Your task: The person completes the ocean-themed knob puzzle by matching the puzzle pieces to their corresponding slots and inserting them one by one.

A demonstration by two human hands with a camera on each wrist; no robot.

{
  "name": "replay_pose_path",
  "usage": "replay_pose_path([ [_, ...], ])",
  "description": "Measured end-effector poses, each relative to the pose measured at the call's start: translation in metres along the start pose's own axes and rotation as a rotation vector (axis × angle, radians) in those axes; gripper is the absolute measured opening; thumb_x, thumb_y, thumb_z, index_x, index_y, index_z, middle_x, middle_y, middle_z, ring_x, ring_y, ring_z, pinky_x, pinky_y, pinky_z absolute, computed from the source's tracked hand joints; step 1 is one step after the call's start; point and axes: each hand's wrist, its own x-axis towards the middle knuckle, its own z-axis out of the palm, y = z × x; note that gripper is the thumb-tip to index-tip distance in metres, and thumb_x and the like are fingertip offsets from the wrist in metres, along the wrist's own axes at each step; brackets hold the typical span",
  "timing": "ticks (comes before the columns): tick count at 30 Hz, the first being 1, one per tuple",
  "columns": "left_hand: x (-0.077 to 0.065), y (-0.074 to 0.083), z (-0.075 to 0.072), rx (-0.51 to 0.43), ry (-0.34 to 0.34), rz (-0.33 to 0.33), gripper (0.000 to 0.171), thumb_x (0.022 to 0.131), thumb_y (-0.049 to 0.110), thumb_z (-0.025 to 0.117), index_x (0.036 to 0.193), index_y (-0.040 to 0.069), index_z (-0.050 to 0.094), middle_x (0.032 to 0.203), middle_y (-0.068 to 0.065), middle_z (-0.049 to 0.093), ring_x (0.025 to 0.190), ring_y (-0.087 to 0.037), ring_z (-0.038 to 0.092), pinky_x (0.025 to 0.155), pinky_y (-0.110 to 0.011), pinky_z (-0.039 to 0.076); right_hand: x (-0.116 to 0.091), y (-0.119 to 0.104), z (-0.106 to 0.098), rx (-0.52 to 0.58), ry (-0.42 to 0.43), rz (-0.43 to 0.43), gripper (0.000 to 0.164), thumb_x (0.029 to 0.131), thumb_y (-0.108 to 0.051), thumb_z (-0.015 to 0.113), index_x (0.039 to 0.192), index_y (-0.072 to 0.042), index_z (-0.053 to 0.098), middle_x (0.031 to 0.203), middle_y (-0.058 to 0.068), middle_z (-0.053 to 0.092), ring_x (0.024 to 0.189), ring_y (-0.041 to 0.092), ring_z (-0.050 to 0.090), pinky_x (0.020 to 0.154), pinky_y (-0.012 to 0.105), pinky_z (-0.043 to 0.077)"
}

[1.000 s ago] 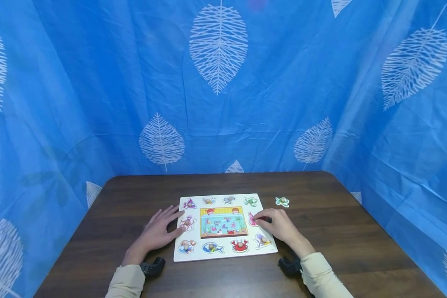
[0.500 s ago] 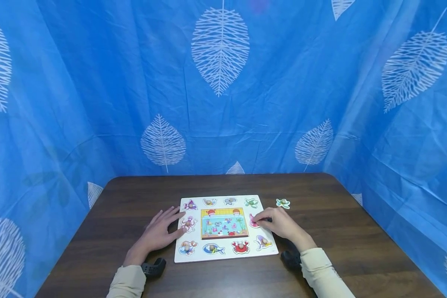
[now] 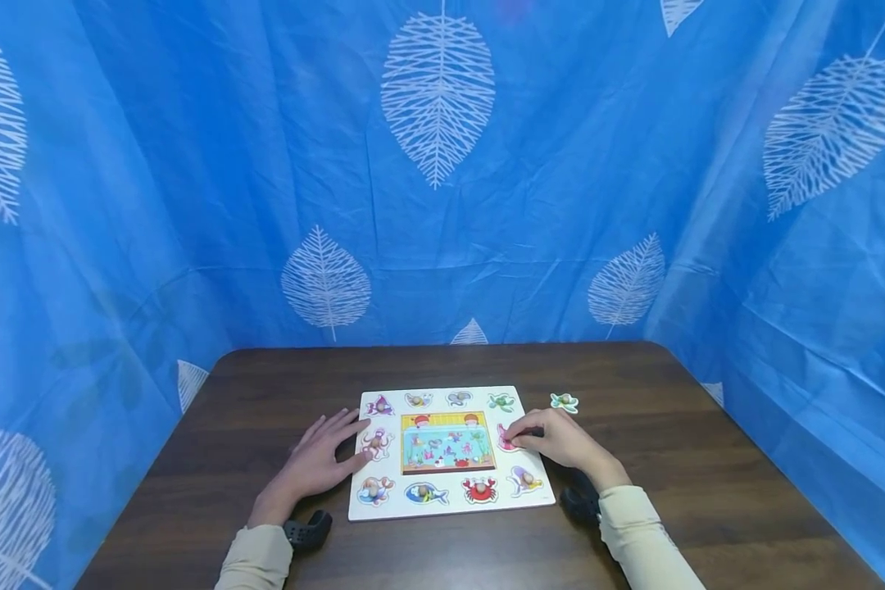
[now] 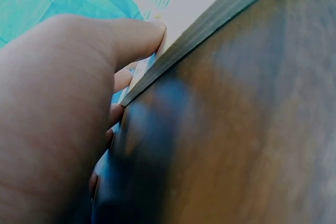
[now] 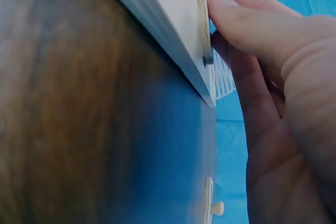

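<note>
A white peg puzzle board point(image 3: 455, 485) with sea-animal pieces lies on the table. My left hand point(image 3: 317, 463) rests at its left edge, fingers spread, thumb touching the board's face beside the octopus piece point(image 3: 375, 443). With thumb and fingertips my right hand point(image 3: 564, 442) pinches a pink piece point(image 3: 503, 438) at the board's right side. Its animal is partly covered by the fingers. In the right wrist view the edge of this piece point(image 5: 203, 30) stands slightly proud of the board point(image 5: 181, 35). A green turtle piece point(image 3: 564, 402) lies off the board, beyond the right hand.
The dark wooden table point(image 3: 442, 553) extends around the board. Blue curtains point(image 3: 442, 246) with white leaf prints hang behind and at both sides. The board's upper right corner shows a green turtle picture point(image 3: 501, 402) without a knob. Black bands point(image 3: 308, 531) sit on both wrists.
The whole head view has shifted slightly. Both hands keep nearly the same place on the board, the right one still pinching the pink piece.
</note>
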Motion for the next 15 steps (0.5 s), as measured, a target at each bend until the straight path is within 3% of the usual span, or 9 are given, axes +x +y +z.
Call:
replay_pose_path([
  [15,-0.0009,0.0028,-0.0002,-0.01,0.0,-0.014,0.065,0.099,0.05,0.064,0.152,0.012,0.053,0.162,-0.018,0.041,0.154,-0.041,0.03,0.125,-0.064,0.016,0.001,0.0018,0.0012,0.009,-0.021,-0.015,0.021,0.089,-0.012,0.08,0.104,-0.026,0.083,0.107,-0.008,0.077,0.098,0.01,0.067,0.086,0.03,0.056],
])
